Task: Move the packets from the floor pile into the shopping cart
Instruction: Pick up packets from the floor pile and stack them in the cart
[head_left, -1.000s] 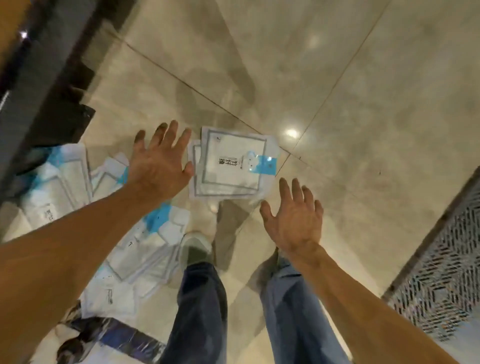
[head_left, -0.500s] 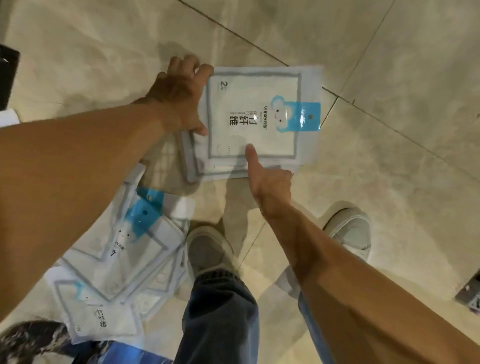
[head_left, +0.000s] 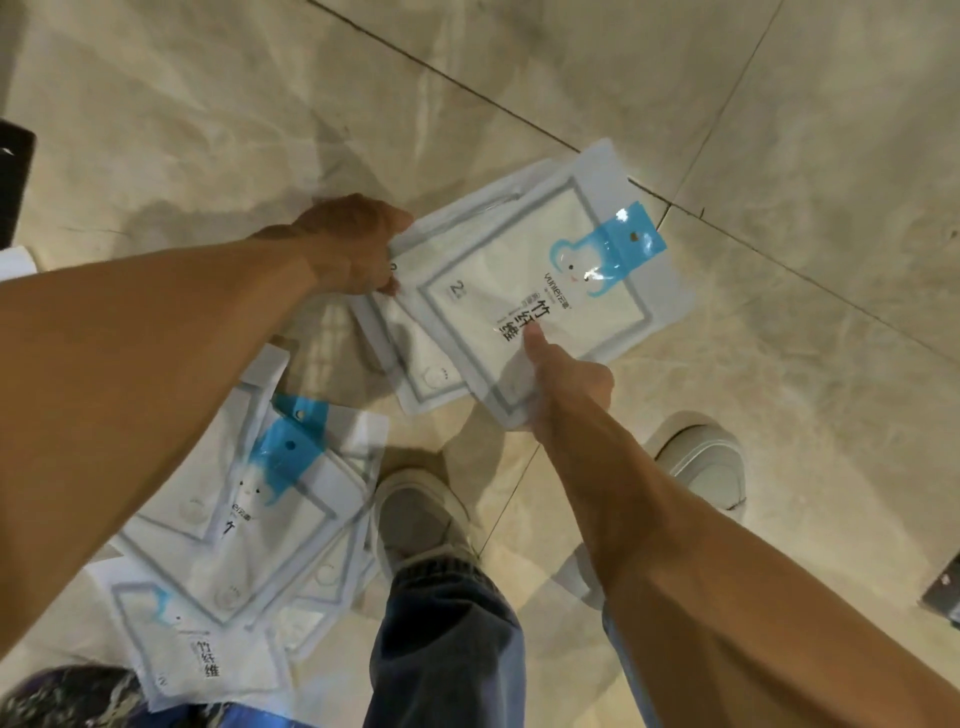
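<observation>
A small stack of white packets (head_left: 540, 270) with grey borders and a blue animal label sits tilted over the tiled floor. My left hand (head_left: 353, 244) grips the stack's left edge, fingers curled round it. My right hand (head_left: 566, 379) holds the stack's near edge, its thumb lying on top by the black print and its fingers hidden underneath. More of the same packets lie in a loose floor pile (head_left: 260, 519) at the lower left, under my left forearm. The shopping cart is out of view.
My two shoes (head_left: 415, 519) (head_left: 701, 467) and jeans legs stand right beside the floor pile. A dark object (head_left: 13, 182) shows at the left edge and another dark corner (head_left: 943, 592) at the right edge. Glossy beige floor tiles (head_left: 779, 104) stretch beyond the stack.
Both hands went from open above the packets to holding the stack. Since half a second ago the stack has turned clockwise and shifted right, apparently coming up off the floor.
</observation>
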